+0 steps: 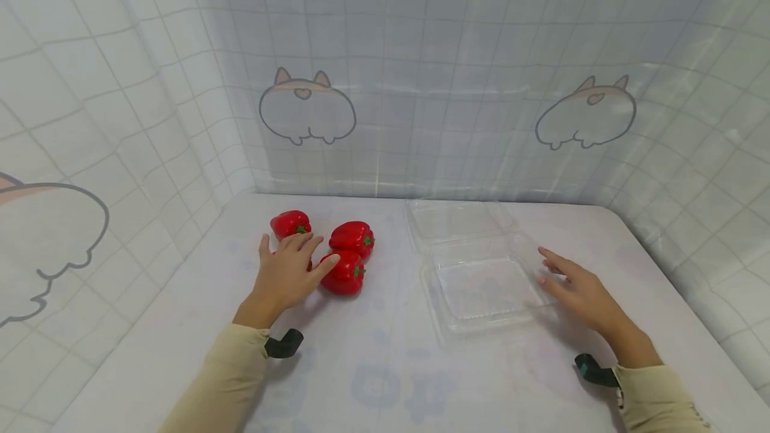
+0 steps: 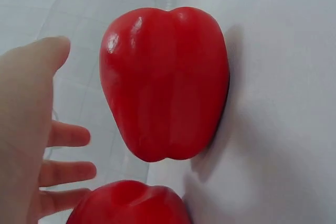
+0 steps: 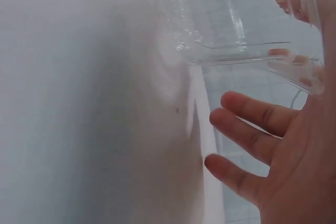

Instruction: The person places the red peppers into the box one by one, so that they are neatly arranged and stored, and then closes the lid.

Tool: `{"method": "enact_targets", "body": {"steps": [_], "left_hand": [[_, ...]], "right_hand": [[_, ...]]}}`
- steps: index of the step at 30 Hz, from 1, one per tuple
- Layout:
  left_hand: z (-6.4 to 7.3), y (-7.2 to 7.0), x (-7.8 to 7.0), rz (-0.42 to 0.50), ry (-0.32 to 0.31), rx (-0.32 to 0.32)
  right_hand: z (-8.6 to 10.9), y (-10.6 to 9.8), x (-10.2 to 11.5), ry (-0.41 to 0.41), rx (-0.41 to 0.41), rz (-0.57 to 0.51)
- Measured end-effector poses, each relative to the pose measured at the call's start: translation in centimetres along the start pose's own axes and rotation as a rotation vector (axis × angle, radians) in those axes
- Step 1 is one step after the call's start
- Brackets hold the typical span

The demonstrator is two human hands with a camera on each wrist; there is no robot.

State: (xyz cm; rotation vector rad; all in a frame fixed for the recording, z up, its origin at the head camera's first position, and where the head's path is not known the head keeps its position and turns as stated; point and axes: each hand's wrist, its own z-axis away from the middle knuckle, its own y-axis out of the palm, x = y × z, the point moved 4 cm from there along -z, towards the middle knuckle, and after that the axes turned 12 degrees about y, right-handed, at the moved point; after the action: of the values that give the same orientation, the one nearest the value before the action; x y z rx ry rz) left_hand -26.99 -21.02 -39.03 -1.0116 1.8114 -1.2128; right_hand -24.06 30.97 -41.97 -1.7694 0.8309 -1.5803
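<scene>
A pale, grid-patterned curtain (image 1: 445, 39) printed with cartoon animals (image 1: 308, 112) enclosed the back and both sides; before it stood a white table (image 1: 373, 346) with rounded far corners; right of centre lay a clear plastic container (image 1: 478, 286), unfolded into two joined halves, one behind the other; beige sleeves (image 1: 222, 379) reached in from the near edge; the right hand (image 1: 577, 289) was at the container's right side, fingers extended and apart, though I could not tell whether it touched the plastic; the left hand (image 1: 285, 276) was spread above glossy red bell peppers (image 1: 343, 276) grouped left of centre, contact likewise unclear; three peppers showed plainly, and more red peeked from beneath that hand; smallest of all, a dark wrist piece (image 1: 284, 344) jutted beside each sleeve's end.
</scene>
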Motion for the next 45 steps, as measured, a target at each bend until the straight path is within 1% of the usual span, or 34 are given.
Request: {"method": "enact_targets", "body": {"steps": [4, 7, 10, 13, 15, 19, 24, 27, 32, 35, 37, 40, 45], "left_hand": [[0.3, -0.2, 0.2, 0.002, -0.012, -0.054], [0.6, -0.2, 0.2, -0.001, -0.006, -0.100], [0.8, -0.3, 0.2, 0.010, 0.006, -0.156], [0.9, -0.4, 0.0, 0.021, 0.032, -0.223], [0.9, -0.5, -0.1, 0.025, 0.046, -0.257], [0.9, -0.4, 0.2, 0.060, 0.055, -0.287], [1.6, -0.1, 1.5, 0.148, 0.041, -0.314], [2.2, -0.1, 2.2, 0.210, 0.008, -0.314], [2.8, -0.1, 3.5, 0.348, -0.084, -0.280], [3.1, -0.1, 4.3, 0.415, -0.127, -0.275], [3.3, 0.0, 4.7, 0.439, -0.148, -0.278], [3.5, 0.1, 5.1, 0.460, -0.160, -0.272], [3.5, 0.4, 5.4, 0.485, -0.179, -0.238]], "right_hand": [[0.3, 0.6, 0.0, -0.007, 0.009, -0.043], [0.6, 0.9, 0.0, -0.019, 0.012, -0.041], [0.8, 1.1, -0.1, -0.041, 0.014, -0.025], [0.8, 1.2, -0.2, -0.063, 0.013, -0.004], [0.9, 1.2, -0.3, -0.070, 0.013, 0.002], [1.2, 1.1, -0.5, -0.053, 0.044, -0.002], [1.8, 1.1, -0.2, -0.029, 0.088, -0.014], [1.7, 1.1, 0.0, -0.043, 0.108, -0.025], [1.7, 0.8, 0.1, -0.081, 0.124, -0.011], [1.7, 0.6, 0.1, -0.103, 0.124, -0.024], [1.8, 0.6, 0.2, -0.123, 0.132, -0.061], [1.8, 0.7, 0.3, -0.139, 0.135, -0.093], [1.6, 1.0, -0.1, -0.111, 0.113, -0.085]]}}
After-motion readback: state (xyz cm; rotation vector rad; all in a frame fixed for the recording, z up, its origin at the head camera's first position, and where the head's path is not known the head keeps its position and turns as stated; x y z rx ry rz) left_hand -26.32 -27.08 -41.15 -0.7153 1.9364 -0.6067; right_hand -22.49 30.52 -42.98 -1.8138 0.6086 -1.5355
